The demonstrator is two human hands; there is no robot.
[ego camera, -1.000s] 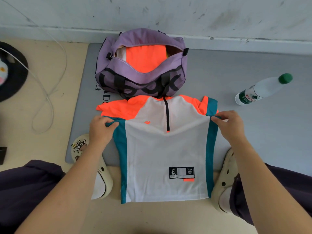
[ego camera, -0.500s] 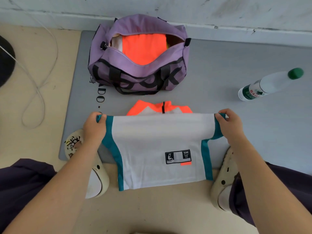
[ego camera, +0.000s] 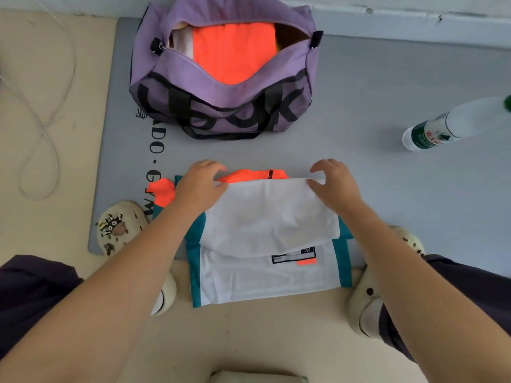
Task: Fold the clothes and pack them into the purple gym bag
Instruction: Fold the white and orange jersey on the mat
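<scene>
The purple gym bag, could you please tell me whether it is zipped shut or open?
Open: the purple gym bag gapes at its top, showing a folded orange garment inside.

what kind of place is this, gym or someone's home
Hard to say for sure, but it looks like an indoor workout corner, possibly a home or gym: a grey exercise mat printed with "GYM" lies against a scuffed white wall, with a purple gym bag and water bottle on it.
</scene>
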